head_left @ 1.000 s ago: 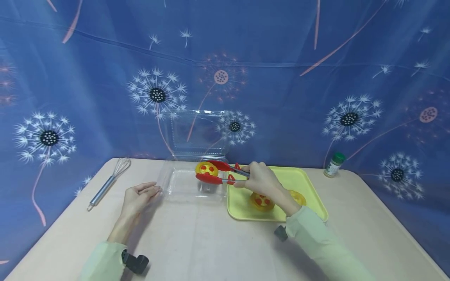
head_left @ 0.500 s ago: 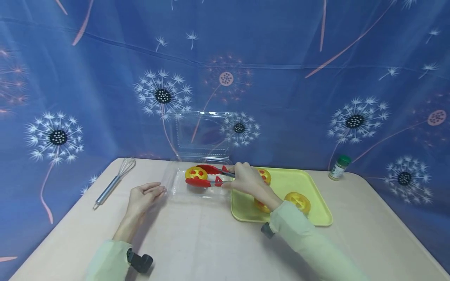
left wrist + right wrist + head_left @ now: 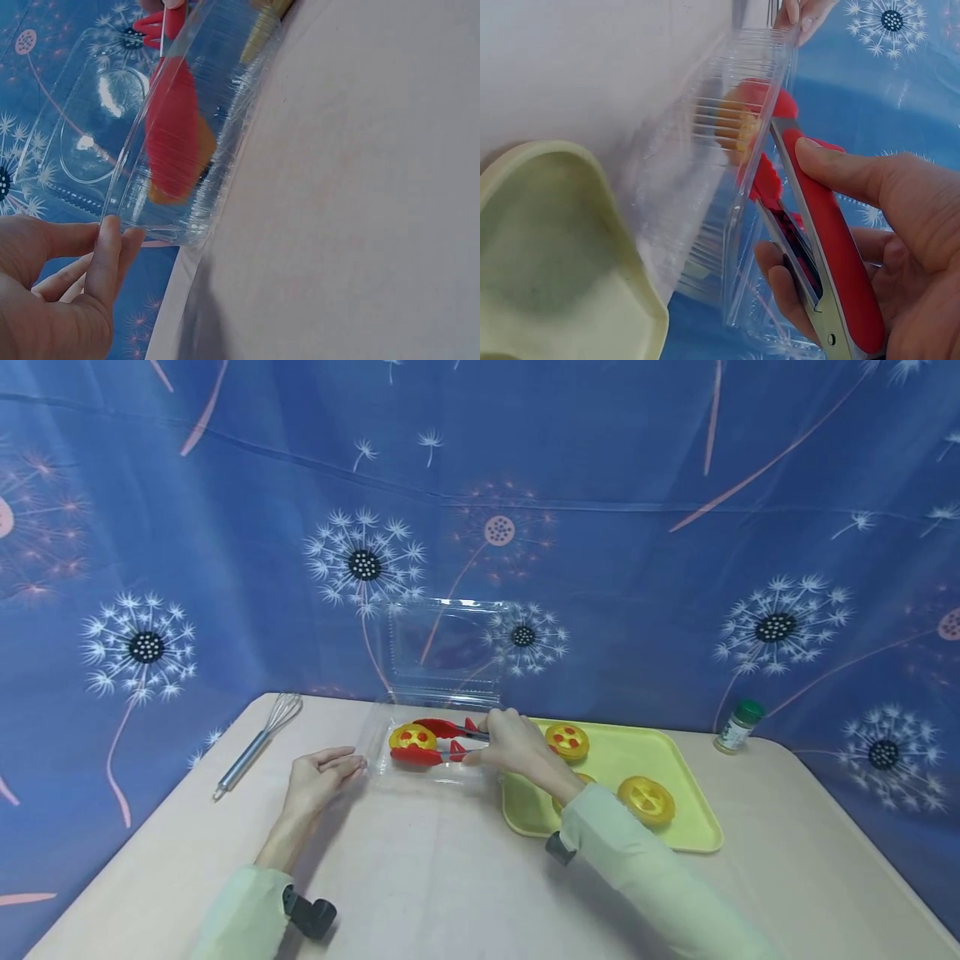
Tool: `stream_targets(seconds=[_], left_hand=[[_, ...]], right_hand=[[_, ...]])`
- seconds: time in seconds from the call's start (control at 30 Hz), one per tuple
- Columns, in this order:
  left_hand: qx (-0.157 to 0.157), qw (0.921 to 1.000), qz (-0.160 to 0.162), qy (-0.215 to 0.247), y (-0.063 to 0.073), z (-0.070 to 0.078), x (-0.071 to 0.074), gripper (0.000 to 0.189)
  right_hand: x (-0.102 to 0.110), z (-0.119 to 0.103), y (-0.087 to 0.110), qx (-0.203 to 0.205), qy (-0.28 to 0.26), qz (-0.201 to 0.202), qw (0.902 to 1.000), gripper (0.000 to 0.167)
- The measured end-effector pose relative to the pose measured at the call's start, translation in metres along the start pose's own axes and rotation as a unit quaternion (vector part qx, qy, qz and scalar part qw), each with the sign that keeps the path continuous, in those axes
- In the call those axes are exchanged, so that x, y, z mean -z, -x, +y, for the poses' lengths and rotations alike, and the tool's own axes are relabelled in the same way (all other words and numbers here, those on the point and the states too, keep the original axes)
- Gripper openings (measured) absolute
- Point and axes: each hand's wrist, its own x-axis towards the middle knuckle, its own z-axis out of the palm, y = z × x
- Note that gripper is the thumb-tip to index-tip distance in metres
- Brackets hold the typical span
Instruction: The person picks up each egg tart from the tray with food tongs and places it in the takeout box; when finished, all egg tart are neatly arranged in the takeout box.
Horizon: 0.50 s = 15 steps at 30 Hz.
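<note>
My right hand point(image 3: 513, 745) grips a pair of red-tipped metal tongs point(image 3: 840, 262), thumb on one arm and fingers on the other. Between the tong tips sits a yellow tart with red spots point(image 3: 411, 737), down inside the left part of a clear plastic clamshell container point(image 3: 450, 772). The container's lid stands raised at the back. At its left edge, my left hand point(image 3: 67, 292) pinches the clear rim between thumb and fingers. In the right wrist view, the container wall partly covers the tart point(image 3: 735, 120).
To the right lies a yellow tray point(image 3: 686, 802) with several tarts, among them a plain-topped one point(image 3: 647, 800); my right arm partly hides another. A whisk point(image 3: 258, 747) lies at the left, and a green-capped seasoning jar point(image 3: 738, 727) stands at the back right. A blue patterned cloth hangs behind.
My right hand has carried the tart in the tongs leftward and down into the container. More of the tray's tarts show now. My left hand keeps its place at the container's edge.
</note>
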Motion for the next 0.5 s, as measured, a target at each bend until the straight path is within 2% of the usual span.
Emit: stream_targets(seconds=[0.13, 0.33, 0.5], left_hand=[[0.002, 1.0, 0.003, 0.003, -0.001, 0.0, 0.0, 0.046], [-0.005, 1.0, 0.005, -0.001, 0.0, -0.001, -0.001, 0.045], [-0.005, 0.9999, 0.005, -0.009, -0.001, 0.0, 0.0, 0.043]], right_hand=[[0.001, -0.003, -0.002, 0.017, 0.008, -0.011, 0.9998, 0.053], [0.004, -0.008, -0.006, 0.036, 0.013, -0.04, 0.9985, 0.048], [0.006, -0.013, -0.008, 0.052, 0.012, -0.055, 0.997, 0.053]])
